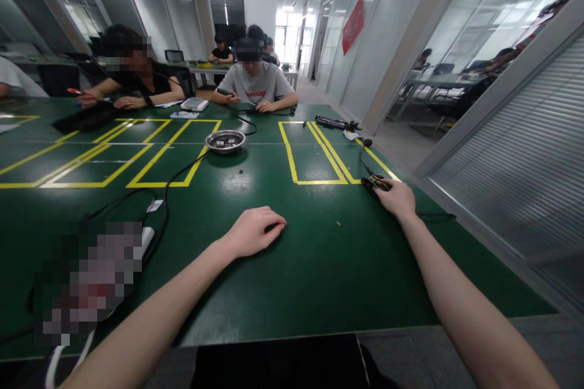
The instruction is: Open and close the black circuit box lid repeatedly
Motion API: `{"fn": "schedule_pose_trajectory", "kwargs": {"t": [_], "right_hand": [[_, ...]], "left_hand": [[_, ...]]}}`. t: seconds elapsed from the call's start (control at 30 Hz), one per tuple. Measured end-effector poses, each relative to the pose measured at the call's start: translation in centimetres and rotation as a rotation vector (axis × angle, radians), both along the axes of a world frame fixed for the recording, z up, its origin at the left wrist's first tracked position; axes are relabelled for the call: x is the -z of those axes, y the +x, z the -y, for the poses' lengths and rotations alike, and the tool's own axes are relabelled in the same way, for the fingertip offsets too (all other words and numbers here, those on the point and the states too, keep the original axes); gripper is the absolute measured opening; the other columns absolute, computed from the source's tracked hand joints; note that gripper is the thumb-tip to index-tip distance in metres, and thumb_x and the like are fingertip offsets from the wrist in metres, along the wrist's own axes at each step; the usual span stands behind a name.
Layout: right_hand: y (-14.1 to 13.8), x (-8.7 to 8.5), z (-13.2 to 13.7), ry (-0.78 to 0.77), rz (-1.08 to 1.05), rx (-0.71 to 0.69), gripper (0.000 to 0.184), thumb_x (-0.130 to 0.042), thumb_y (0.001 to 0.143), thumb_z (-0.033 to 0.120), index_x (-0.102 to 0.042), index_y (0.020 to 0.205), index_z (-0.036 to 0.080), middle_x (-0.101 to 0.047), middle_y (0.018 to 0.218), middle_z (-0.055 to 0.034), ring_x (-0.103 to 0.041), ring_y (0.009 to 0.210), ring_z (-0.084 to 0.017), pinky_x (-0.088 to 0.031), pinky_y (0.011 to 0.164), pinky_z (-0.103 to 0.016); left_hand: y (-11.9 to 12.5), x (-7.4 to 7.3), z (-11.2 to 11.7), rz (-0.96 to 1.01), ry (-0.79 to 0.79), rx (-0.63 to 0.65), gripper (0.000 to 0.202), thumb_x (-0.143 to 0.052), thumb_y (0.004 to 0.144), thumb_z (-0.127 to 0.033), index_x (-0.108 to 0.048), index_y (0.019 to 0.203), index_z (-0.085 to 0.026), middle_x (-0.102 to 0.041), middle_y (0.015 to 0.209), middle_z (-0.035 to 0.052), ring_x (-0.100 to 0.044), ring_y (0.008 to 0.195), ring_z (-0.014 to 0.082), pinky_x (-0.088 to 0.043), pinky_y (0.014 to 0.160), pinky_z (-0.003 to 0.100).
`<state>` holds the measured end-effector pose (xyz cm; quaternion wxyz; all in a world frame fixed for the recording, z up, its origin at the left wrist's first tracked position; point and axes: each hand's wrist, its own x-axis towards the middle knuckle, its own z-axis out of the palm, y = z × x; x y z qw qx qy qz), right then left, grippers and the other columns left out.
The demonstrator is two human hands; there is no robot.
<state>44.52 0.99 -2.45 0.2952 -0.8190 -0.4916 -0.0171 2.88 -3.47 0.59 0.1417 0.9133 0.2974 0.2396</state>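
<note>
My left hand [256,231] rests on the green table [310,279] near its middle, with fingers curled together and the thumb close to them; nothing shows in it. Farther right, my right hand [398,199] is closed on a small dark tool with orange marks [378,181], whose exact kind I cannot make out. It lies at the near edge of a yellow tape outline [319,182]. Just beyond, a thin dark cord leads up to a round black piece [367,143]. My right fingers partly hide the tool.
A metal bowl [225,141] holds several small metal parts. Black cables [166,200] run across the left side beside a blurred object [95,285]. A folded black tripod-like item [337,123] lies at the far right. Two people [258,82] sit across the table, their hands on other items.
</note>
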Motion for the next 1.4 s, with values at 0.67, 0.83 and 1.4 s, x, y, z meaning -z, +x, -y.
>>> {"fn": "schedule_pose_trajectory", "kwargs": {"t": [0.67,0.83,1.4], "right_hand": [[-16.5,-2.4,6.3,-0.125,-0.441,-1.384,0.025,-0.075,0.084,0.026,-0.075,0.108,0.018,-0.073,0.098,-0.0062,-0.070,0.088,-0.020,-0.055,0.081,-0.031],[-16.5,-2.7,6.3,-0.101,-0.380,-1.381,0.029,-0.077,0.081,0.023,-0.075,0.110,0.020,-0.073,0.103,-0.0063,-0.070,0.093,-0.021,-0.055,0.086,-0.033],[-16.3,-1.9,5.7,0.039,-0.163,-1.215,0.038,-0.075,0.088,0.032,-0.072,0.124,0.023,-0.063,0.112,-0.0084,-0.066,0.092,-0.020,-0.058,0.080,-0.035]], "left_hand": [[1.7,-0.6,1.3,-0.114,0.017,0.028,0.051,-0.083,0.070,-0.061,-0.059,0.088,-0.019,-0.066,0.087,0.0024,-0.061,0.084,0.0217,-0.045,0.077,0.034],[1.1,-1.5,0.7,-0.259,0.117,-0.011,0.031,-0.079,0.076,-0.045,-0.064,0.083,-0.019,-0.068,0.087,0.0037,-0.061,0.091,0.0240,-0.045,0.082,0.037],[-0.1,-0.6,-0.3,-0.247,0.112,-0.052,0.058,-0.073,0.080,-0.053,-0.067,0.127,-0.020,-0.066,0.130,0.0128,-0.050,0.136,0.0376,-0.029,0.120,0.059]]}}
